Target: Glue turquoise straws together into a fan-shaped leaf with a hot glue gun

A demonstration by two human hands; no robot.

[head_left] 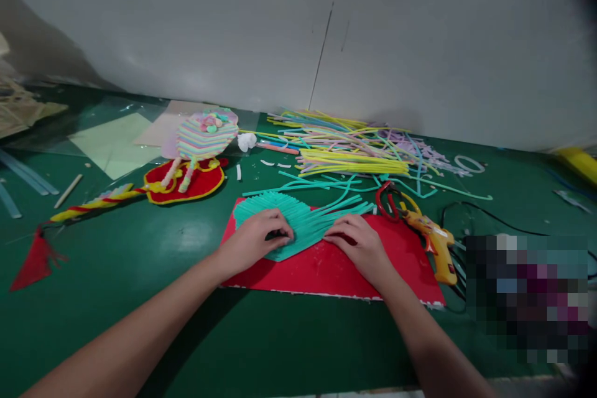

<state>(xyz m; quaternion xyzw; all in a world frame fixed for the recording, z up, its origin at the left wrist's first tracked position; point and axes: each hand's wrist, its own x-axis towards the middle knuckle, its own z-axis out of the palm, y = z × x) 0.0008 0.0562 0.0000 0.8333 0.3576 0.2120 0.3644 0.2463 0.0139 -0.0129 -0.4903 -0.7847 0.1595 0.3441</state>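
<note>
A teal fan-shaped piece made of pipe cleaners laid side by side (298, 224) lies on a red board (308, 277). Its left end is rounded, and its loose strands spread toward the right. My left hand (259, 236) rests on its near left part, thumb and fingers closed in a pinch on the surface. At the lower right edge, where the strands run out, my right hand (357, 241) has thumb and forefinger pinched on a teal pipe cleaner; the exact grip is partly hidden by the fingers.
Red-handled scissors (386, 202) and a yellow glue gun (433, 239) with a black cord sit at the board's right. Behind lie bundled coloured pipe cleaners (354, 161). A finished striped fan (208, 137) and a red tassel (32, 264) are at left. A wall closes the back.
</note>
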